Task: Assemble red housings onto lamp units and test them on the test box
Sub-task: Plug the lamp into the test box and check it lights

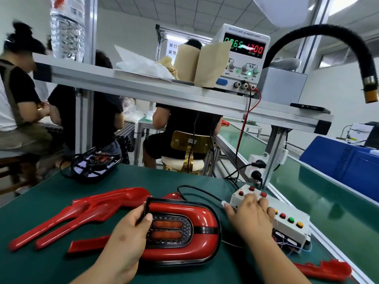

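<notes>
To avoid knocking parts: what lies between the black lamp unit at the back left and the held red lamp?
In the head view, a loose red housing with two long prongs lies on the green mat between them.

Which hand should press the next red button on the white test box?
Right. The right hand rests on the white plastic test box, fingers beside its red round buttons; the left hand grips the glossy red oval lamp unit at its edge.

White walls (338,95) and a panelled ceiling (174,7) enclose a bright workshop. An aluminium shelf (143,85) spans above the green desk (143,177). A gold-backed chair (190,142) stands beyond, and a green conveyor belt (307,191) runs alongside.
</notes>
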The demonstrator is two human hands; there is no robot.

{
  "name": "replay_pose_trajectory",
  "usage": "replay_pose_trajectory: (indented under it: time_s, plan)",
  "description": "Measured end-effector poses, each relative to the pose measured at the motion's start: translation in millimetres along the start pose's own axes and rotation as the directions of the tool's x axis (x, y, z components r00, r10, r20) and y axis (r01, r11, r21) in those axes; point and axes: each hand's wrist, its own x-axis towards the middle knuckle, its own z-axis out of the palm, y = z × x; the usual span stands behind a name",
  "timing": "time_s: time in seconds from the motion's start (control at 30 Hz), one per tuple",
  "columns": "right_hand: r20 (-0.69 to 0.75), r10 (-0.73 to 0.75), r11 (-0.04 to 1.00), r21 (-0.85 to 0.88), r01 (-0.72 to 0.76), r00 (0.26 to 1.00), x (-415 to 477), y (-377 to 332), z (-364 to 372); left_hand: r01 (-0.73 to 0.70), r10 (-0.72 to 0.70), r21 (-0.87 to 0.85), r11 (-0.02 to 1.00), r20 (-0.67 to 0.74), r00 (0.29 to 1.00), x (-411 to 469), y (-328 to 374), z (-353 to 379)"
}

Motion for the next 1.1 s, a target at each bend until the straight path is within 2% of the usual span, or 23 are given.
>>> replay_pose_trajectory:
  time_s: [0.1, 0.27, 0.5, 0.63, 0.83, 1.1]
  plan:
    - [0.002, -0.041, 0.997, -0.059, 0.041, 0.999, -2, 5, -2, 0.03, -0.029, -0.038, 0.999, 0.042, 0.999, 3, -1, -1]
    - [0.019, -0.051, 0.997, -0.064, 0.052, 0.999, -1, 5, -3, 0.037, -0.032, -0.086, 0.996, 0.063, 0.998, 8, -5, -2]
    - [0.021, -0.064, 0.989, -0.131, 0.066, 0.998, -1, 4, -4, 0.018, -0.013, -0.059, 0.998, 0.071, 0.997, 7, -5, -1]
    - [0.002, -0.111, 0.989, -0.096, 0.111, 0.994, 4, -2, -4, -0.025, 0.026, -0.033, 0.999, 0.05, 0.998, 2, -2, -1]
    - [0.086, -0.096, 0.974, -0.195, 0.111, 0.992, 15, -11, -3, -0.02, 0.022, -0.044, 0.999, 0.051, 0.998, -1, 1, 0]
    - [0.078, -0.149, 0.943, -0.288, 0.165, 0.986, 16, -11, -2, 0.03, -0.022, -0.085, 0.996, 0.093, 0.995, 3, -1, 1]
